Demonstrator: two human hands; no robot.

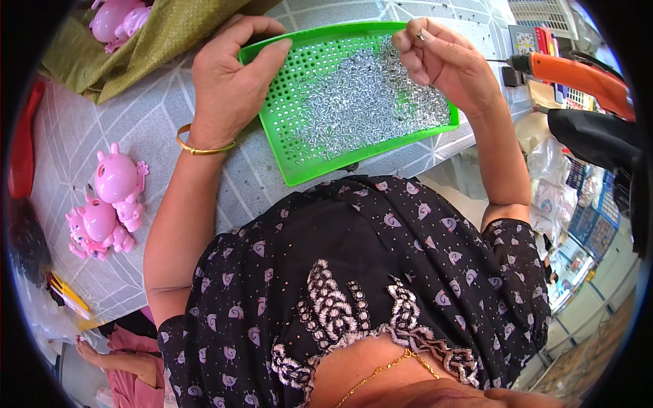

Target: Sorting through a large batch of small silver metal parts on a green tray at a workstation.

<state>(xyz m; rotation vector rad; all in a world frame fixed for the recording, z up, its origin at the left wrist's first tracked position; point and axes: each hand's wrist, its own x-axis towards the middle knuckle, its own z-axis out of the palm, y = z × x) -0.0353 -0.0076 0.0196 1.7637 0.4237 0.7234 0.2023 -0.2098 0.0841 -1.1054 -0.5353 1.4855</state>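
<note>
The left hand lies palm down at eleven o'clock, wrist bent, fingers curled over the near-left corner of the green perforated tray, gripping its rim. A gold bangle rings that wrist. The right hand, at one o'clock, is raised above the tray's far right edge, forearm upright, thumb and forefinger pinched on one small metal screw. The tray sits on the grey table, filled with a heap of silvery screws. Pink toy figures lie at nine o'clock; an orange power screwdriver rests at two o'clock.
</note>
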